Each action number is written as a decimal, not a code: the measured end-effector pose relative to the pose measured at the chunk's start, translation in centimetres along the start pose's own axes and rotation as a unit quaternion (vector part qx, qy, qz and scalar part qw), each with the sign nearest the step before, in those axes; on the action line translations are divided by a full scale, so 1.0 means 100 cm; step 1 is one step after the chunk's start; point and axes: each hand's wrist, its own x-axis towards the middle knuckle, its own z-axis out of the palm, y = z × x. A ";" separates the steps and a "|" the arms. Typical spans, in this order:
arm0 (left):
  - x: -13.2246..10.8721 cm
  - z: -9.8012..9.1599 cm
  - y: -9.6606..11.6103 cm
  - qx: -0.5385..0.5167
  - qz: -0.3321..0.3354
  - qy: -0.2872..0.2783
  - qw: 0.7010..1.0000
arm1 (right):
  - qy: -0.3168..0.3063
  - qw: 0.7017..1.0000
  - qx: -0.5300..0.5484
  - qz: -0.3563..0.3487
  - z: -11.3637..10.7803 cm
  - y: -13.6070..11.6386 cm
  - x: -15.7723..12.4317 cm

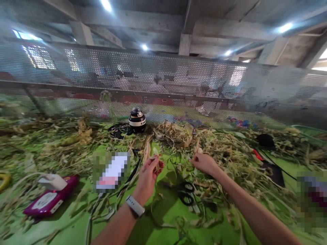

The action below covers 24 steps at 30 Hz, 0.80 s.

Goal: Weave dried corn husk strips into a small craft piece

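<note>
My left hand [149,168], with a pale watch band on its wrist, pinches a small piece of pale green-yellow plant leaf [156,153] above the table. To the right of it, my right hand [204,164] has its fingertips pressed together beside the heap of dried plant strips [217,149]. What those fingers hold, if anything, is too small to make out. Black-handled scissors [187,187] lie on the green tabletop [163,207] between my forearms, their blades pointing left among leaf scraps.
A pixelated phone [112,172] with a cable lies left of my left hand. Farther left sits a purple device [52,197] with a white plug block [52,182]. A black jar-like container [137,120] stands before the perforated metal screen [153,78]. Dried plant heaps spread along both sides.
</note>
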 end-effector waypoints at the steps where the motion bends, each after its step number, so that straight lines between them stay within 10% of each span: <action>1: 0.000 -0.001 -0.001 0.006 0.000 -0.005 1.000 | 0.001 1.000 0.007 0.008 0.005 0.001 0.003; 11: -0.007 0.003 0.000 0.060 -0.016 -0.025 0.998 | 0.071 0.972 0.225 -0.017 -0.016 -0.001 0.007; 18: -0.012 0.007 -0.002 0.089 0.015 -0.087 0.992 | -0.141 0.849 0.509 0.001 -0.006 -0.050 -0.031; 24: -0.015 0.011 -0.004 0.135 0.031 -0.085 0.987 | -0.222 0.855 0.465 -0.063 0.017 -0.060 -0.039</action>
